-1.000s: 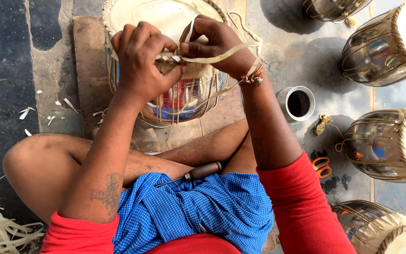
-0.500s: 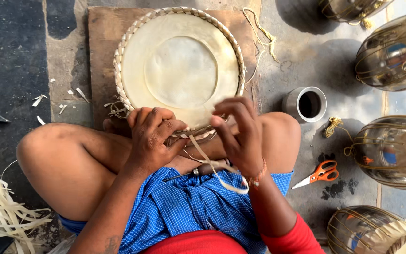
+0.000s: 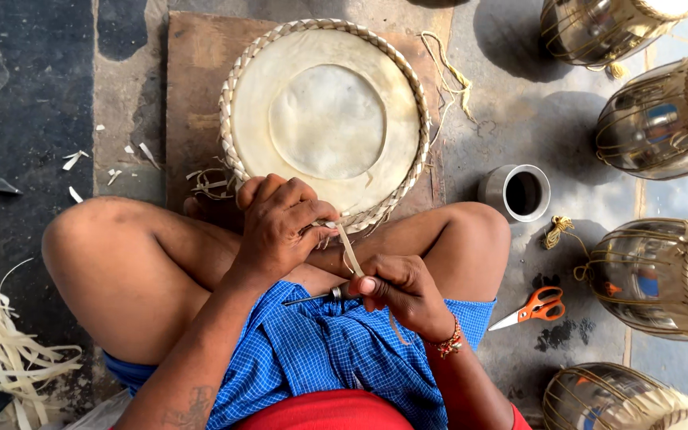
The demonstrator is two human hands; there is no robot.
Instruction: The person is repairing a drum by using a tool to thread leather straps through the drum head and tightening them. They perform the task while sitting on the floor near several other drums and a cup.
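Drum [image 3: 324,119], pale-skinned with braided rim; both hands' fingers pinch its thin tan strap [image 3: 349,253].

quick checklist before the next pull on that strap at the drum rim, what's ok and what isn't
1. Left hand pinned on the braided rim of the drum: ok, fingers press the near edge.
2. Right hand gripping the strap: ok, the strip runs from the rim into its fingers.
3. Strap free of twists: cannot tell, partly hidden by the hands.
4. Drum seated on the wooden board: ok, it sits within the board.
5. Metal tool on the lap: not ok, it lies loose under the right hand.
6. Scissors and metal cup clear of the hands: ok, both on the floor to the right.
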